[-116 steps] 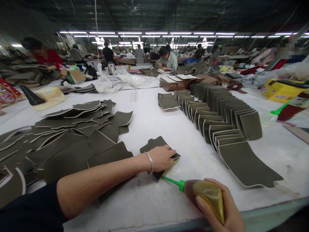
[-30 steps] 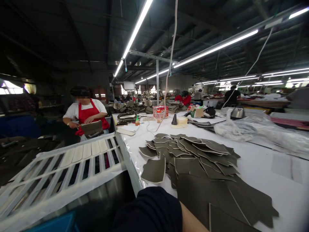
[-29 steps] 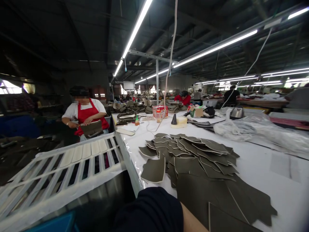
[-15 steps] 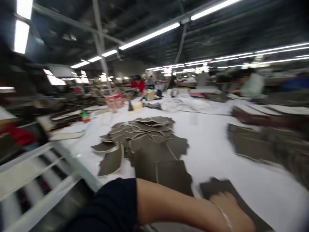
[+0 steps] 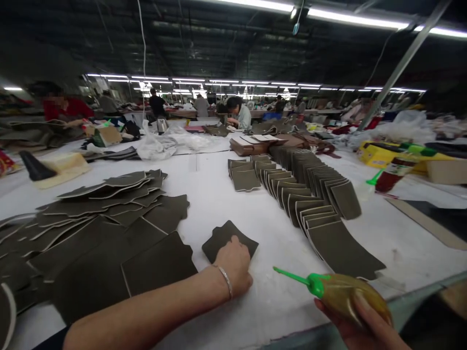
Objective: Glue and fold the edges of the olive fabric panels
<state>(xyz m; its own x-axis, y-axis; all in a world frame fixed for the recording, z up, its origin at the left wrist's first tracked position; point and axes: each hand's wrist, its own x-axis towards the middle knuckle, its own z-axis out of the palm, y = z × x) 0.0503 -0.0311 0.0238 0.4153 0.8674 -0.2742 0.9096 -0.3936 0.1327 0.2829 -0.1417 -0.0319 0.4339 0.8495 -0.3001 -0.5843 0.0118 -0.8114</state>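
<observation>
My left hand (image 5: 235,262), with a bracelet at the wrist, rests on a single dark olive leather-like piece (image 5: 221,236) on the white table; its fingers are curled down onto the piece and the fingertips are partly hidden. At lower right my right hand (image 5: 359,323) is wrapped round a squeeze bottle (image 5: 355,294) of amber liquid. The bottle's thin green nozzle points left, above the table and apart from the piece. A loose heap of similar pieces (image 5: 98,253) lies left of my left hand. Beyond the bottle, more pieces (image 5: 339,243) overlap in fanned rows.
Brown pieces (image 5: 242,146) are stacked behind the rows. A bottle of dark red liquid (image 5: 396,172) stands at right near a yellow box (image 5: 375,153). Clear plastic bags (image 5: 156,146) lie farther back. Several people work in the background, one person (image 5: 242,114) bent over a table.
The view has swung to the right, bringing the fanned rows closer to the middle. My right hand with the squeeze bottle has come into sight. My left hand is still at a dark piece.
</observation>
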